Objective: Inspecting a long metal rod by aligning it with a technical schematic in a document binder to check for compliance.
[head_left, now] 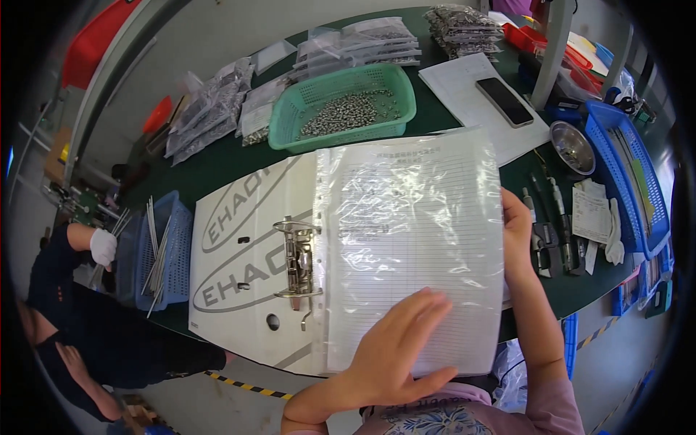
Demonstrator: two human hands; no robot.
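A dark green worktable (217, 163) stands on a grey floor (616, 377) edged with yellow-black hazard tape (246, 386).

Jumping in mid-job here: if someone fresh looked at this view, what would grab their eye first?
First, the open white lever-arch binder spread across the dark green table, its clear plastic sleeve holding a lined form. The left hand lies flat on the sleeve's lower edge and the right hand grips its right edge. Behind it sits a green plastic mesh basket of small silver metal parts, and at far left another person's white-gloved hand is beside a blue basket of thin metal rods.

Bright, sleeve glare, fisheye edges
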